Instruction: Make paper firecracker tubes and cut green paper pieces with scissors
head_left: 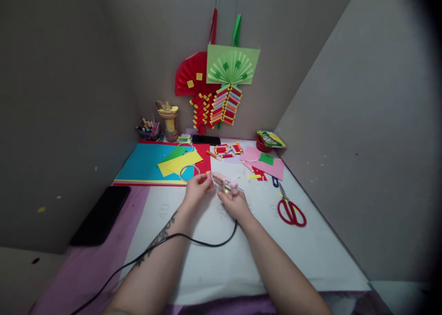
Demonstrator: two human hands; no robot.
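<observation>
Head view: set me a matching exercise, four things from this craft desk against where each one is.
Things:
1 scissors
2 phone
3 pink corded tool
4 green paper fan

Places:
a hanging on the back wall
b held in the right hand
c flat on the white sheet, at the right
d on the purple cloth, far left

Pairs: 1-c, 2-d, 3-b, 4-a

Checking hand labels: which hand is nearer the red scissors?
Right. The right hand, holding a glue gun, lies just left of the red scissors; the left hand is farther left.
</observation>
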